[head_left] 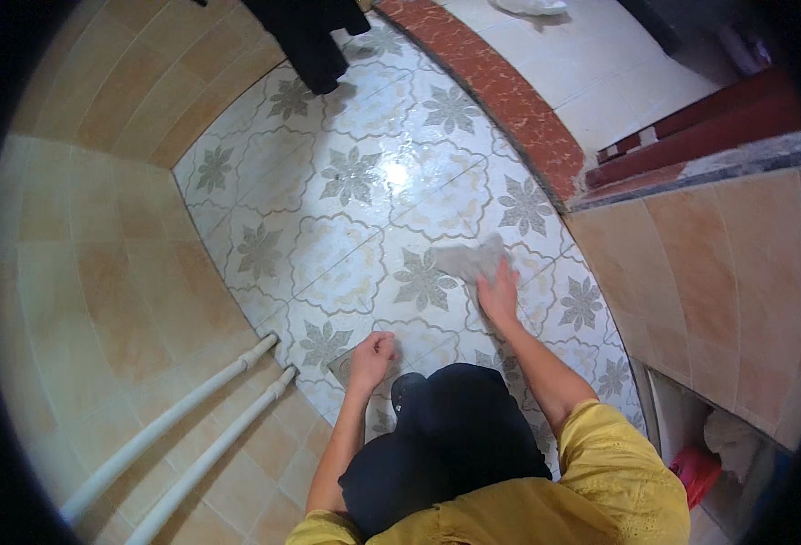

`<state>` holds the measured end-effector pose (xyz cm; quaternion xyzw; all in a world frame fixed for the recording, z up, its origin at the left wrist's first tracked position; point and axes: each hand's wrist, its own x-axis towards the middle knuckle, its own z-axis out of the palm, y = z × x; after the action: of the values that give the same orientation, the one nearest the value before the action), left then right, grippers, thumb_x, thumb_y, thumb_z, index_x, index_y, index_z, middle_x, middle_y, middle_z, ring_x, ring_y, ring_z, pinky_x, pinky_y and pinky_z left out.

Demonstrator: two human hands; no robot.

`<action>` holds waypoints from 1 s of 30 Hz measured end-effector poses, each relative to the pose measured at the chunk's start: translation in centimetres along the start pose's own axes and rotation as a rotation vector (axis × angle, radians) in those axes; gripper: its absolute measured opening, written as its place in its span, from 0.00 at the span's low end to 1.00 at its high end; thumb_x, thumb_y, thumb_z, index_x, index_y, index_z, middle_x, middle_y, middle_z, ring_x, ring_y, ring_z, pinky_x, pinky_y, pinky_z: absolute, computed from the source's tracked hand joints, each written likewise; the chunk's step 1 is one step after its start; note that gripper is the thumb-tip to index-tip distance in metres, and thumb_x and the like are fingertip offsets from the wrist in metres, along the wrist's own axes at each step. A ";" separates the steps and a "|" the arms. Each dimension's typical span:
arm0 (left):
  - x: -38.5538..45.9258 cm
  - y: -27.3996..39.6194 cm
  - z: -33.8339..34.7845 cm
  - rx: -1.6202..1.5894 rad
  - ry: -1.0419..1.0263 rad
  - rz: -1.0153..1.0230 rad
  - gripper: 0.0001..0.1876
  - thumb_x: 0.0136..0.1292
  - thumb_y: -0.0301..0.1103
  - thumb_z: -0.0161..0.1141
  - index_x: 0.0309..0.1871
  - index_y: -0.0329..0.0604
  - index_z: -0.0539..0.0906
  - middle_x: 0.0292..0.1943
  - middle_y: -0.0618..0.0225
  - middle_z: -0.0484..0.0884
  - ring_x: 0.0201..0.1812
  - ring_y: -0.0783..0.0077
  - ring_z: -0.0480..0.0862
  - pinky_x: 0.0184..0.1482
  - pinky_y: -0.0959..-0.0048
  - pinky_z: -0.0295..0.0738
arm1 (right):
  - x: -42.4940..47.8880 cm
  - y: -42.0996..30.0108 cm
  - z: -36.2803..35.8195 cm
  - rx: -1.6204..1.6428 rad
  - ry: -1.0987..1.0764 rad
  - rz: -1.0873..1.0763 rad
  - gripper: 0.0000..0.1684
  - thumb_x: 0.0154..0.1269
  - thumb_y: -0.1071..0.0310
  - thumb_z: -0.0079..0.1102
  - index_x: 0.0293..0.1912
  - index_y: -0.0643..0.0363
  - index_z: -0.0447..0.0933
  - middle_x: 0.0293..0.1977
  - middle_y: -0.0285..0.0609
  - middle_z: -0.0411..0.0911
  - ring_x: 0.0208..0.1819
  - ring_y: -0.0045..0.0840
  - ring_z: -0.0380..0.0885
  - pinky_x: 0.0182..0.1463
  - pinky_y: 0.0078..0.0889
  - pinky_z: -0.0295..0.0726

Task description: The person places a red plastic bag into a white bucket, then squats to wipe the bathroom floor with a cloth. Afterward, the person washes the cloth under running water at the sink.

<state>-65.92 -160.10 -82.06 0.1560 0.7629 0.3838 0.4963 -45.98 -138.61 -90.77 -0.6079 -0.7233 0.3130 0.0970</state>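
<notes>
My right hand point(498, 294) presses a grey cloth point(467, 263) onto the patterned tile floor point(339, 266). Hand and cloth are slightly blurred, and the cloth spreads out beyond my fingertips. My left hand point(372, 357) hovers by my knees with its fingers curled in, and I see nothing in it. Below and beside that hand, a square floor drain cover point(343, 368) is partly hidden. Wet-looking glare shines from the tiles ahead of the cloth.
Two white pipes point(203, 395) run along the tiled wall at the left. Dark hanging fabric point(312, 41) reaches down at the top. A red stone threshold point(496, 95) borders the floor at the right. An open recess at lower right holds a pink item point(697, 473).
</notes>
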 end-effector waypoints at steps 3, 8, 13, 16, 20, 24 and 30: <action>-0.3 -0.6 -1.2 -0.004 0.061 -0.016 0.11 0.62 0.31 0.55 0.43 0.34 0.81 0.26 0.66 0.81 0.27 0.77 0.82 0.32 0.78 0.75 | 4.7 -9.7 1.4 -0.085 -0.111 -0.198 0.37 0.59 0.63 0.55 0.66 0.57 0.55 0.59 0.63 0.62 0.60 0.51 0.63 0.64 0.47 0.62; -1.8 -3.2 -1.9 -0.065 0.120 -0.054 0.10 0.63 0.31 0.55 0.42 0.34 0.81 0.26 0.68 0.80 0.26 0.78 0.81 0.31 0.78 0.75 | 1.8 -15.1 3.0 -0.300 -0.447 -0.786 0.21 0.57 0.70 0.49 0.53 0.52 0.67 0.45 0.49 0.69 0.50 0.41 0.71 0.48 0.47 0.72; -3.2 -3.9 -2.8 0.001 0.111 -0.080 0.11 0.63 0.33 0.55 0.42 0.34 0.80 0.26 0.68 0.80 0.26 0.78 0.80 0.30 0.78 0.74 | -5.4 -2.5 1.4 -0.255 -0.650 -1.106 0.17 0.57 0.67 0.50 0.48 0.49 0.69 0.42 0.44 0.69 0.45 0.37 0.73 0.43 0.46 0.75; -4.0 -3.8 -4.1 -0.075 0.203 -0.130 0.12 0.63 0.34 0.55 0.42 0.33 0.80 0.27 0.68 0.81 0.26 0.77 0.80 0.28 0.79 0.73 | -6.9 -0.5 -3.2 -0.267 -0.806 -0.948 0.17 0.59 0.66 0.48 0.50 0.50 0.70 0.40 0.40 0.71 0.44 0.37 0.74 0.44 0.40 0.77; -4.3 -3.8 -5.2 -0.302 0.299 -0.186 0.12 0.64 0.35 0.55 0.41 0.33 0.80 0.28 0.67 0.81 0.26 0.78 0.80 0.29 0.79 0.74 | -6.3 -2.2 0.2 -0.311 -1.035 -1.112 0.19 0.59 0.65 0.48 0.52 0.48 0.70 0.42 0.38 0.70 0.46 0.37 0.73 0.42 0.42 0.77; -5.2 -5.4 -5.5 -0.314 0.312 -0.226 0.11 0.64 0.33 0.55 0.42 0.33 0.80 0.30 0.66 0.82 0.26 0.77 0.81 0.30 0.80 0.74 | -2.8 -9.3 8.1 -0.561 -0.584 -1.517 0.25 0.59 0.64 0.49 0.58 0.37 0.67 0.57 0.33 0.66 0.45 0.32 0.72 0.41 0.36 0.77; -6.4 -6.8 -4.7 -0.122 0.331 -0.226 0.13 0.64 0.38 0.54 0.38 0.35 0.81 0.27 0.64 0.82 0.25 0.75 0.81 0.32 0.75 0.74 | 2.6 -12.8 4.2 -0.443 -0.448 -0.910 0.24 0.54 0.71 0.53 0.53 0.45 0.69 0.48 0.39 0.70 0.47 0.41 0.72 0.45 0.41 0.76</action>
<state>-66.18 -170.56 -81.97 -0.0260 0.8219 0.3918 0.4126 -59.30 -138.40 -87.35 -0.1583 -0.9645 0.2013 -0.0638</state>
